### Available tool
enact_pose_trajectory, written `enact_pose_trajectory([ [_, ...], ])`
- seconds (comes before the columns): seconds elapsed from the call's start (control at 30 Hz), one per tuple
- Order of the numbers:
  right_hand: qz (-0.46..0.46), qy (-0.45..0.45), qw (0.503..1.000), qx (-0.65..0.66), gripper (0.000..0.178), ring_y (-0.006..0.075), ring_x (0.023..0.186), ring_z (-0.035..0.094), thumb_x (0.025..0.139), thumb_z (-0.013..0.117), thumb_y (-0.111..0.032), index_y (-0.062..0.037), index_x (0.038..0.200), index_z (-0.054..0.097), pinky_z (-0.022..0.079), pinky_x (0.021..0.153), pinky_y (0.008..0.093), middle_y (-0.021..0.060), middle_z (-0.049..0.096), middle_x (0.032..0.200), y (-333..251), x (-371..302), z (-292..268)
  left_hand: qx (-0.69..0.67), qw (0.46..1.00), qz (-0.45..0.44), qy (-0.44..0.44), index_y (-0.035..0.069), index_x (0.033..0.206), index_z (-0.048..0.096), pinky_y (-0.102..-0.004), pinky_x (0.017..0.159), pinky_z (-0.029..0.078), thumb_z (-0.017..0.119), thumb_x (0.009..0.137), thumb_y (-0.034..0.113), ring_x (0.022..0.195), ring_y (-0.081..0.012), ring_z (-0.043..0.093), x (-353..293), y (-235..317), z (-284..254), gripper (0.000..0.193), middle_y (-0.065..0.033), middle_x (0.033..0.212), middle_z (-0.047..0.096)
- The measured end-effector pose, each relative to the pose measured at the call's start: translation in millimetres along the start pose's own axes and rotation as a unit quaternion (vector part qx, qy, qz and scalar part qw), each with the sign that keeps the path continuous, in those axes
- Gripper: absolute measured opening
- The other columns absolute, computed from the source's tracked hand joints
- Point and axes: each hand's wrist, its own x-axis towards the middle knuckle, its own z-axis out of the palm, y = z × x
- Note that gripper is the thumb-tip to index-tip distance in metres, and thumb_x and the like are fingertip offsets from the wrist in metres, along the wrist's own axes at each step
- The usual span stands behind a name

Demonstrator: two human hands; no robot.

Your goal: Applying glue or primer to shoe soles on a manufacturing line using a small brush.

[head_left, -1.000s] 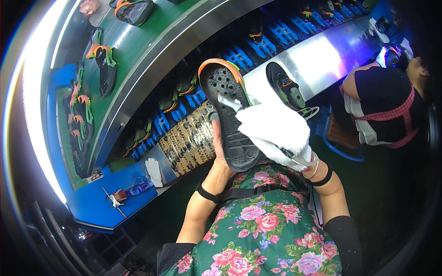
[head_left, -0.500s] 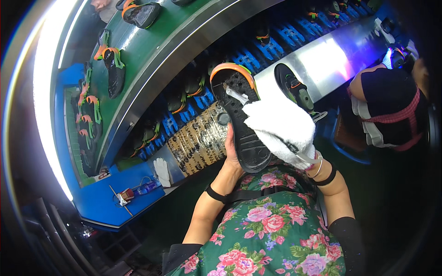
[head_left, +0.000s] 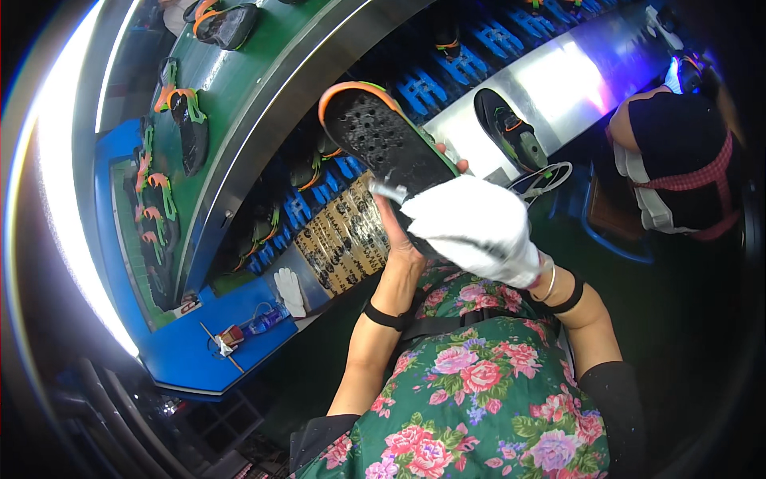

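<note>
A black shoe with an orange and green rim is held up in front of me, its perforated face toward me. My left hand grips it from below, the thumb along its near edge and fingertips showing past its far edge. A white fabric glove or cloth covers my right hand, hiding its fingers. From this covering a slim pale tool sticks out over the shoe; its kind is unclear. Beyond my right hand, another black shoe lies on the metal ledge.
A green conveyor carries several shoes at the left. Blue racks run behind the ledge. Brown taped cardboard and a white glove lie near the blue table. Another person sits at the right.
The shoe has shifted left and tilted, with my left fingertips now showing past its far edge. My covered right hand and the pale tool have moved left and down toward its lower part.
</note>
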Motion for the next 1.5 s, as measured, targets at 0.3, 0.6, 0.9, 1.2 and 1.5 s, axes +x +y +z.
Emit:
enact_pose_trajectory([
  [0.3, -0.035, -0.030, 0.999, 0.008, 0.025, 0.0296, 0.100, 0.074, 0.082, 0.075, 0.000, -0.0056, 0.106, 0.079, 0.059, 0.087, 0.0387, 0.0114, 0.078, 0.109, -5, -6, 5, -0.028, 0.994, -0.027, -0.098, 0.007, 0.154, 0.038, -0.0583, 0.097, 0.055, 0.047, 0.084, 0.089, 0.126, -0.0422, 0.057, 20, 10, 1, 0.108, -0.0170, 0.147, 0.053],
  [0.6, -0.040, -0.028, 0.999, 0.018, 0.023, 0.0288, 0.094, 0.075, 0.079, 0.079, -0.001, -0.0062, 0.101, 0.079, 0.059, 0.084, 0.0381, 0.0108, 0.078, 0.104, 2, -18, 6, -0.096, 0.991, 0.084, -0.036, 0.013, 0.154, 0.041, -0.0616, 0.100, 0.052, 0.045, 0.092, 0.082, 0.132, -0.0402, 0.054, 30, 10, 13, 0.093, -0.0122, 0.148, 0.052],
  [0.9, -0.023, -0.089, 0.994, 0.056, 0.024, 0.0264, 0.093, 0.074, 0.081, 0.079, -0.005, -0.0103, 0.104, 0.079, 0.060, 0.080, 0.0365, 0.0070, 0.078, 0.106, 4, -24, -5, -0.055, 0.997, 0.043, -0.025, 0.009, 0.155, 0.040, -0.0609, 0.095, 0.056, 0.048, 0.089, 0.083, 0.125, -0.0483, 0.058, 29, 21, 1, 0.099, -0.0161, 0.154, 0.047],
  [1.2, -0.059, -0.116, 0.991, 0.003, 0.030, 0.0279, 0.093, 0.074, 0.079, 0.078, -0.006, -0.0119, 0.109, 0.077, 0.060, 0.085, 0.0396, 0.0072, 0.077, 0.108, 10, -25, -2, 0.012, 0.997, -0.067, -0.045, 0.001, 0.157, 0.033, -0.0584, 0.098, 0.055, 0.062, 0.084, 0.077, 0.117, -0.0495, 0.059, 24, 40, -4, 0.110, -0.0278, 0.147, 0.047],
  [1.5, -0.072, -0.171, 0.982, -0.017, 0.030, 0.0303, 0.105, 0.073, 0.083, 0.074, -0.004, -0.0079, 0.112, 0.076, 0.059, 0.089, 0.0406, 0.0111, 0.076, 0.114, 6, -29, -9, 0.154, 0.972, -0.176, 0.028, 0.002, 0.161, 0.027, -0.0597, 0.106, 0.050, 0.059, 0.092, 0.059, 0.133, -0.0557, 0.050, 14, 66, -16, 0.095, -0.0330, 0.154, 0.041],
])
